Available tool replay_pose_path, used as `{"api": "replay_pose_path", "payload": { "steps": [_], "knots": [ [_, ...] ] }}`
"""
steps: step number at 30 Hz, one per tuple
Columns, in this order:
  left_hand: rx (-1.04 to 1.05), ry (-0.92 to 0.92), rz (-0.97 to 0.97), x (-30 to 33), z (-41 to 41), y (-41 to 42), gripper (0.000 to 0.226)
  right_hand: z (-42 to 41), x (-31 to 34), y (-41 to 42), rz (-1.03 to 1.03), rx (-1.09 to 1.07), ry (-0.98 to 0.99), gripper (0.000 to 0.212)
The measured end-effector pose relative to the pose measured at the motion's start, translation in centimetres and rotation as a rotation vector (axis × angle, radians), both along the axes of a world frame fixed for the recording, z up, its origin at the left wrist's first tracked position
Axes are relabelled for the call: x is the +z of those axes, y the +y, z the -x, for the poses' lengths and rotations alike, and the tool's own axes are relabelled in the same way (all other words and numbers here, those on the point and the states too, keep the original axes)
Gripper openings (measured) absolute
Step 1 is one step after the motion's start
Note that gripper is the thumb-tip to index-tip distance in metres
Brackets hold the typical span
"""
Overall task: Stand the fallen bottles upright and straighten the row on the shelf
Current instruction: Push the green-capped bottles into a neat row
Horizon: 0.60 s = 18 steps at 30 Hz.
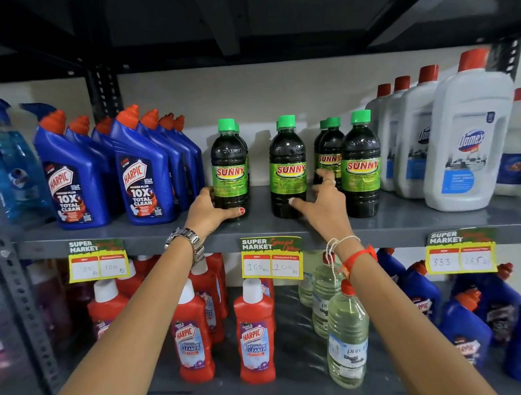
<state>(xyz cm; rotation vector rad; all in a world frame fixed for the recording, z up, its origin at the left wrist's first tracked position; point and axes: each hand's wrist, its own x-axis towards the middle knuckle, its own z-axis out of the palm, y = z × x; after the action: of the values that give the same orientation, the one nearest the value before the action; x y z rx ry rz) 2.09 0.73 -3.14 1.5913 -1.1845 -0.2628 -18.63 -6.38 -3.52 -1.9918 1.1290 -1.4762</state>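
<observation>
All Sunny bottles (287, 166) upright mid-shelf (401, 219); left hand (208, 209) grips leftmost bottle (229, 169), right hand (325, 199) open between middle ones — careless nudge could topple neighbours.

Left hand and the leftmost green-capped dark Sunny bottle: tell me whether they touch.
Touching. The head view shows the left hand wrapped round the base of the leftmost green-capped dark Sunny bottle, thumb across its front.
</observation>
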Motion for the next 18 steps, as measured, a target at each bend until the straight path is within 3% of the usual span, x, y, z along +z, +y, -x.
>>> {"api": "replay_pose_path", "payload": {
  "steps": [5,9,13,18],
  "knots": [
    [0.195,-0.449,-0.066,-1.6,0.9,2.4,0.093,3.1,-0.4,0.6,0.145,-0.16,-0.217,0.025],
    [0.409,-0.794,-0.212,-3.1,1.5,3.9,0.086,5.6,-0.3,0.2,0.178,-0.33,-0.246,0.018],
    [0.485,-0.939,-0.2,-3.8,2.0,4.0,0.072,7.4,0.1,-1.3,0.045,-0.323,-0.067,0.058],
    [0.501,-0.957,-0.203,-4.0,1.6,3.6,0.069,8.8,0.7,-2.7,-0.079,-0.153,0.021,0.083]
  ]
}}
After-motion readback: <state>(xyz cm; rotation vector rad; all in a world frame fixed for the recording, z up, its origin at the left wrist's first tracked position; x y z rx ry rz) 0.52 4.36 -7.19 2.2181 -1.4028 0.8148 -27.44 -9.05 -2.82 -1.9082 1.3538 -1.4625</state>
